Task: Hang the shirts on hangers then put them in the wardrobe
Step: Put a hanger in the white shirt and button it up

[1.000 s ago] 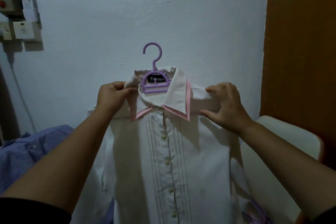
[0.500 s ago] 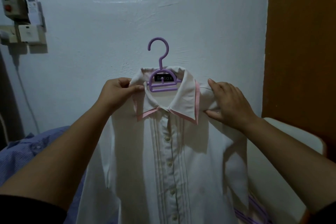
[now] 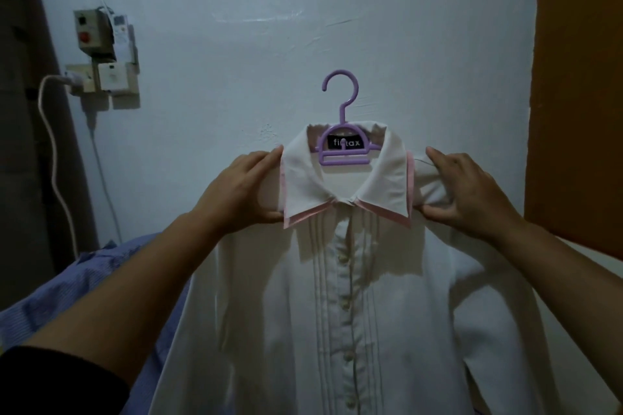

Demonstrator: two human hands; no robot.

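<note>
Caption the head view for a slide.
Both hands, left hand and right hand, grip a white shirt on a purple hanger.

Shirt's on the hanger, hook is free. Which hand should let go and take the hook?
Probably right: the right hand is on the side of the brown panel; the purple hanger hook sits centred. The left hand can hold the white shirt.

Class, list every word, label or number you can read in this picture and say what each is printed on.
"fi…ax": white letters on the black neck label inside the white shirt; the purple hanger hides the middle letters.
Wall switch box and remote: any markings too small to read.
</note>
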